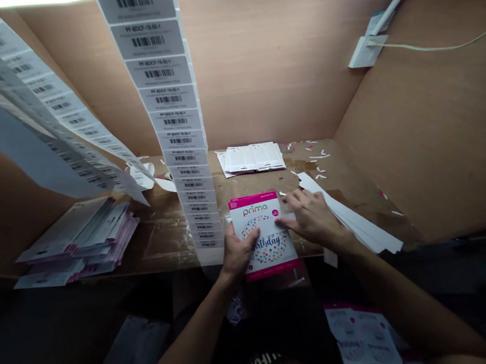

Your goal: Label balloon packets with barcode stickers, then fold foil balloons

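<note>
prima birthday card pack (pixel 266 250) at front edge of wooden bench (pixel 162 249), long axis running away from body, slightly tilted. left hand (pixel 237 251) gripping its lower left edge, nearer body; right hand (pixel 310 219) open, fingers flat on upper right, white paper strips (pixel 353 217) just beside.

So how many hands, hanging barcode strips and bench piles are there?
Hands: 2 (left hand, right hand)
Barcode strips: 2 (left strip, middle strip)
Bench piles: 3 (left pile, back pile, right pile)
Total: 7

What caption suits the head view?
Left hand and right hand rest on a Prima birthday card pack beneath hanging barcode label strips.
</note>
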The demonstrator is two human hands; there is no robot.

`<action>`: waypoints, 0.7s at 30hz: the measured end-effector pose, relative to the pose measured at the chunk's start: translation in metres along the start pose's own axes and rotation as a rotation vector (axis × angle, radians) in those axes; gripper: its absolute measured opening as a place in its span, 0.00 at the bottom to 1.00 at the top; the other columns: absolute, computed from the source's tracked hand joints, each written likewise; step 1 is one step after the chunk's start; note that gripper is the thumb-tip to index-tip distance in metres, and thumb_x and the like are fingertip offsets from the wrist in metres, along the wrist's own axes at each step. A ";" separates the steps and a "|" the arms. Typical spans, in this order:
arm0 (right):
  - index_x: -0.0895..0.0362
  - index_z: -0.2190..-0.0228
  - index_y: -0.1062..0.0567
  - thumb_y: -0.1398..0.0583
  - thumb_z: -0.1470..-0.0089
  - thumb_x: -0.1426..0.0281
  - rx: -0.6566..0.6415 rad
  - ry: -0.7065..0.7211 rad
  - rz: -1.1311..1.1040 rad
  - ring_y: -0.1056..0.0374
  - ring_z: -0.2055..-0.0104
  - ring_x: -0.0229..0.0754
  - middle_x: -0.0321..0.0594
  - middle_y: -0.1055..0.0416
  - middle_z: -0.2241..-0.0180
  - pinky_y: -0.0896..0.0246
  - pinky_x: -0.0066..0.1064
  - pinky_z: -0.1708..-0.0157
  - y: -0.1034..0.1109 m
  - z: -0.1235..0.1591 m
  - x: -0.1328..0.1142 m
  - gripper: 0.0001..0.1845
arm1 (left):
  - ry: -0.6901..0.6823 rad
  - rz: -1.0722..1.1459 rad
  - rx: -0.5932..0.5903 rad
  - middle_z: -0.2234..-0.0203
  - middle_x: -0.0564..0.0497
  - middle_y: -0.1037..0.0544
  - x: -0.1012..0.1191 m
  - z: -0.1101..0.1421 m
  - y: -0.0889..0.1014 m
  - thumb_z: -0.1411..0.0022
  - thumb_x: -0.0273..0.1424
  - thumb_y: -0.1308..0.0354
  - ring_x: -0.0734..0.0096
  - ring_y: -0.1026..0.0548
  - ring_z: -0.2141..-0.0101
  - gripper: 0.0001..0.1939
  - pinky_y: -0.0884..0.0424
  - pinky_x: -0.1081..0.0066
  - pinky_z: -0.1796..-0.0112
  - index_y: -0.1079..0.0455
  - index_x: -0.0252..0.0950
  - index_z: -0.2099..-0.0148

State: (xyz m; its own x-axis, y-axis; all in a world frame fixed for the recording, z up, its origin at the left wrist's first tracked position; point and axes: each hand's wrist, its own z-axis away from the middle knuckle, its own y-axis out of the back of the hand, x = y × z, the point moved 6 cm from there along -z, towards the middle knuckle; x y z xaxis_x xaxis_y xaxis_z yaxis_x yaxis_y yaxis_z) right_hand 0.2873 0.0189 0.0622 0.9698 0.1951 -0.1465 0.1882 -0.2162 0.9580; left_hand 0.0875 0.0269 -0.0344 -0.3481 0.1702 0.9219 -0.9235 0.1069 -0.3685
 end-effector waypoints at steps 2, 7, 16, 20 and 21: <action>0.59 0.57 0.24 0.35 0.41 0.51 0.188 -0.117 -0.007 0.31 0.52 0.60 0.55 0.25 0.56 0.40 0.44 0.54 0.006 0.011 -0.003 0.24 | -0.017 0.001 0.026 0.53 0.36 0.17 0.004 0.002 0.000 0.48 0.40 0.25 0.49 0.16 0.57 0.31 0.19 0.52 0.54 0.29 0.31 0.47; 0.56 0.65 0.24 0.36 0.41 0.49 0.107 -0.404 -0.890 0.25 0.67 0.50 0.46 0.22 0.68 0.31 0.39 0.66 -0.035 0.029 -0.004 0.22 | -0.055 -0.018 0.025 0.52 0.38 0.17 0.017 0.008 -0.006 0.44 0.40 0.27 0.49 0.16 0.56 0.28 0.20 0.52 0.53 0.29 0.33 0.46; 0.58 0.55 0.22 0.26 0.52 0.55 0.064 -0.546 -1.750 0.20 0.63 0.53 0.48 0.17 0.60 0.21 0.42 0.64 -0.077 0.038 -0.026 0.28 | 0.055 0.018 -0.055 0.54 0.38 0.16 0.008 0.007 -0.005 0.42 0.42 0.29 0.45 0.18 0.53 0.27 0.21 0.51 0.52 0.27 0.32 0.46; 0.57 0.55 0.23 0.24 0.54 0.57 0.221 -0.614 -1.866 0.19 0.59 0.57 0.48 0.17 0.59 0.20 0.46 0.60 -0.065 0.039 -0.023 0.28 | 0.335 0.408 -0.151 0.55 0.37 0.16 -0.028 0.022 -0.011 0.40 0.46 0.34 0.41 0.19 0.51 0.29 0.22 0.47 0.49 0.26 0.31 0.44; 0.57 0.55 0.22 0.24 0.54 0.57 0.211 -0.619 -1.903 0.20 0.58 0.58 0.49 0.17 0.59 0.20 0.47 0.60 -0.064 0.039 -0.026 0.28 | 0.383 0.480 -0.195 0.53 0.38 0.16 -0.035 0.027 -0.015 0.39 0.44 0.34 0.41 0.19 0.50 0.28 0.23 0.47 0.48 0.26 0.32 0.42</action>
State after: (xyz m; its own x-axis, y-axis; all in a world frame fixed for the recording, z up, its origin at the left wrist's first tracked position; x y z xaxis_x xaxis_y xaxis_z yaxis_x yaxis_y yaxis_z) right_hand 0.2565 -0.0101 -0.0047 -0.5476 -0.0161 -0.8366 0.8087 -0.2668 -0.5242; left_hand 0.1089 -0.0071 -0.0580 -0.5997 0.5769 0.5546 -0.6206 0.1021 -0.7774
